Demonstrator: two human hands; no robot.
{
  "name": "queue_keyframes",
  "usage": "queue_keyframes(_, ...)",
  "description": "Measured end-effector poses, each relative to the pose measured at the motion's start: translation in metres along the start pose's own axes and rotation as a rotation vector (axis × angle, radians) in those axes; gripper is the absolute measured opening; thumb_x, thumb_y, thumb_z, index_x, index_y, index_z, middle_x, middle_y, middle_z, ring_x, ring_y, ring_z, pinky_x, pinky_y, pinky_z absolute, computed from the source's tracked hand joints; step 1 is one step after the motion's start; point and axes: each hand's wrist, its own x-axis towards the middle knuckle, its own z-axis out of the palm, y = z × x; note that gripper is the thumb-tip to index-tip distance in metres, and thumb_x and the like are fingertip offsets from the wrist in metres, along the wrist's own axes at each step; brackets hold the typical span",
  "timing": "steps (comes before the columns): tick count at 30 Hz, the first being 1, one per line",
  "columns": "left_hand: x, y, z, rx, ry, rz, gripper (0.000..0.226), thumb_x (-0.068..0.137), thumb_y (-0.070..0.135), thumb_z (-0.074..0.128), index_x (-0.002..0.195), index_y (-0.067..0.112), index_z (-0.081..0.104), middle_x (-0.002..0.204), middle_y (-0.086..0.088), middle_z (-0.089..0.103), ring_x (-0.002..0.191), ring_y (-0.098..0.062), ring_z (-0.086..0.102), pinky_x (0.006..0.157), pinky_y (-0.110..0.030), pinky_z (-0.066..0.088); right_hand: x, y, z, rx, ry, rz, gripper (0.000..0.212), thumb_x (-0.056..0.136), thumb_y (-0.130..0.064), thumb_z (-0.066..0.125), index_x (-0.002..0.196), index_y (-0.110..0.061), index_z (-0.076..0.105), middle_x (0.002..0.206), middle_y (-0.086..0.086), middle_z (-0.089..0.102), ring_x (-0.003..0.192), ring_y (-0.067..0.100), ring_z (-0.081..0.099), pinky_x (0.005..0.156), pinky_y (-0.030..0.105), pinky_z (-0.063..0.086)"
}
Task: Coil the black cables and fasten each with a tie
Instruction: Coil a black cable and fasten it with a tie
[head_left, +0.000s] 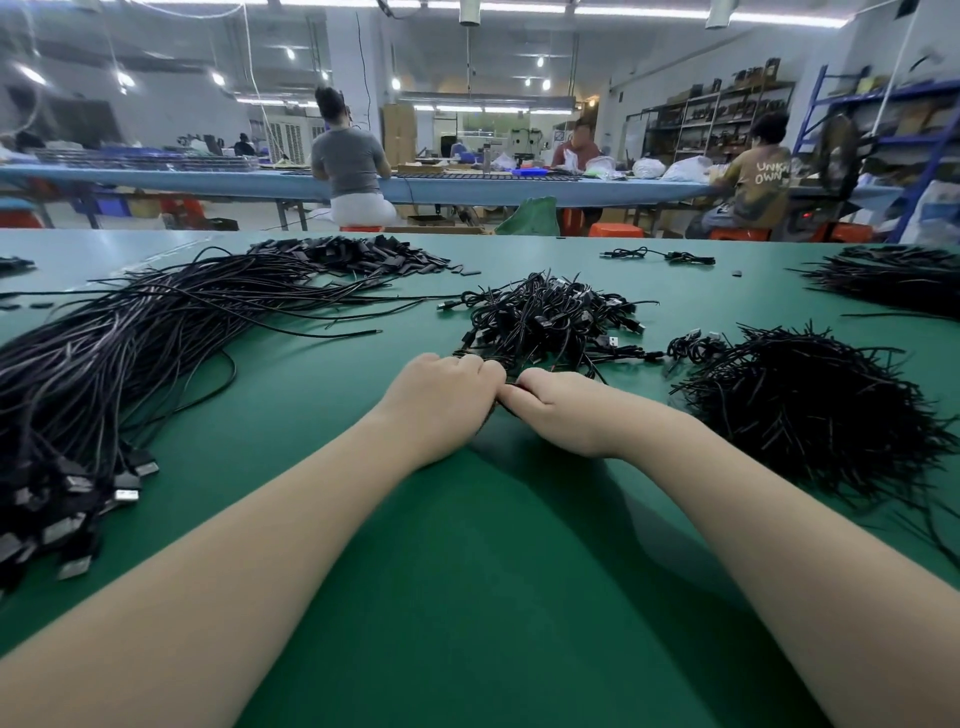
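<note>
Both hands, left hand (441, 395) and right hand (558, 410), pinch a cable (506, 384).

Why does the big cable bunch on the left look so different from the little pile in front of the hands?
The left bundle is long, loose strands lying straight with plugs at the near end; the middle pile is small, tangled coils. The left bundle is far bigger and spreads across the table; the middle pile sits heaped by the hands. Both are black.

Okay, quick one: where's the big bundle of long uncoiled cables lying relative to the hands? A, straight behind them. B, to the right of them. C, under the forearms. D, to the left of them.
D: the uncoiled cables sprawl left of the left hand, plug ends nearest the camera.
</note>
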Motion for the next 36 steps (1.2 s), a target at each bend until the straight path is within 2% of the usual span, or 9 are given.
queue_keyframes(5, -0.002, -0.003, 0.005, -0.051, -0.049, -0.059, 0.017, 0.1, 0.031, 0.031, 0.097, 0.019, 0.043, 0.104, -0.001, 0.064, 0.095, -0.028, 0.062, 0.065, -0.031, 0.027, -0.007, -0.001, -0.001, -0.358, 0.136, -0.133, 0.037, 0.099, -0.054, 0.028, 0.092, -0.018, 0.036, 0.078, -0.004, 0.042, 0.074, 0.024, 0.045, 0.064, 0.037, 0.035)
queue_keyframes(12, 0.004, 0.001, -0.005, -0.192, -0.17, -0.049, 0.027, 0.103, 0.04, 0.025, 0.087, 0.019, 0.032, 0.08, 0.003, 0.05, 0.087, -0.027, 0.058, 0.071, -0.033, 0.029, 0.0, 0.014, -0.003, -0.458, 0.195, -0.182, 0.028, 0.103, -0.043, 0.026, 0.091, -0.019, 0.034, 0.083, 0.0, 0.047, 0.09, 0.03, 0.06, 0.066, 0.036, 0.034)
queue_keyframes(15, 0.011, 0.006, -0.02, -0.731, -0.333, -0.201, 0.033, 0.104, 0.037, 0.029, 0.08, 0.017, 0.04, 0.071, 0.004, 0.042, 0.073, -0.022, 0.046, 0.067, -0.032, 0.034, -0.002, 0.022, -0.022, -0.667, 0.282, -0.351, 0.029, 0.103, -0.042, 0.025, 0.103, -0.02, 0.044, 0.097, 0.002, 0.059, 0.089, 0.027, 0.062, 0.068, 0.035, 0.039)
queue_keyframes(17, 0.013, 0.008, -0.028, -1.312, -0.356, -0.329, 0.035, 0.105, 0.031, 0.033, 0.077, 0.014, 0.047, 0.058, 0.006, 0.039, 0.054, -0.013, 0.039, 0.051, -0.023, 0.034, -0.006, 0.025, -0.04, -0.778, 0.378, -0.512, 0.032, 0.101, -0.039, 0.028, 0.1, -0.017, 0.052, 0.087, 0.002, 0.06, 0.077, 0.026, 0.062, 0.067, 0.036, 0.045)
queue_keyframes(19, 0.014, 0.008, -0.033, -1.621, -0.365, -0.344, 0.035, 0.104, 0.027, 0.036, 0.078, 0.012, 0.052, 0.047, 0.011, 0.032, 0.042, -0.006, 0.031, 0.041, -0.013, 0.029, -0.011, 0.029, -0.055, -0.875, 0.449, -0.638, 0.035, 0.099, -0.036, 0.03, 0.09, -0.015, 0.057, 0.074, 0.003, 0.057, 0.064, 0.026, 0.058, 0.06, 0.035, 0.045)
queue_keyframes(23, 0.012, 0.014, -0.02, -1.448, -0.241, -0.29, 0.032, 0.103, 0.022, 0.041, 0.076, 0.016, 0.057, 0.052, 0.008, 0.038, 0.049, -0.009, 0.036, 0.052, -0.022, 0.033, -0.016, 0.033, -0.067, -0.976, 0.465, -0.621, 0.036, 0.095, -0.045, 0.034, 0.105, -0.021, 0.059, 0.083, 0.002, 0.062, 0.073, 0.025, 0.061, 0.07, 0.036, 0.046)
queue_keyframes(26, 0.005, 0.01, 0.0, -1.148, -0.041, -0.394, 0.03, 0.101, 0.022, 0.043, 0.072, 0.021, 0.051, 0.064, 0.001, 0.047, 0.063, -0.016, 0.046, 0.068, -0.035, 0.043, -0.019, 0.044, -0.078, -0.756, 0.433, -0.187, 0.05, 0.088, -0.056, 0.05, 0.128, -0.026, 0.041, 0.115, 0.002, 0.06, 0.101, 0.024, 0.057, 0.09, 0.042, 0.043)
queue_keyframes(31, 0.002, 0.01, 0.01, -1.162, 0.096, -0.506, 0.027, 0.1, 0.024, 0.043, 0.075, 0.019, 0.051, 0.062, 0.006, 0.049, 0.059, -0.014, 0.042, 0.063, -0.035, 0.041, -0.03, 0.059, -0.086, -0.508, -0.107, 0.081, 0.027, 0.076, -0.067, 0.061, 0.085, -0.042, 0.062, 0.089, -0.025, 0.063, 0.08, -0.008, 0.052, 0.068, 0.023, 0.034)
queue_keyframes(36, 0.001, 0.014, 0.008, -1.119, 0.083, -0.489, 0.025, 0.1, 0.027, 0.042, 0.081, 0.013, 0.051, 0.06, 0.006, 0.043, 0.055, -0.015, 0.037, 0.06, -0.032, 0.035, -0.037, 0.055, -0.07, -0.51, -0.133, 0.088, 0.024, 0.079, -0.065, 0.061, 0.09, -0.044, 0.063, 0.091, -0.025, 0.061, 0.091, 0.003, 0.055, 0.079, 0.031, 0.034)
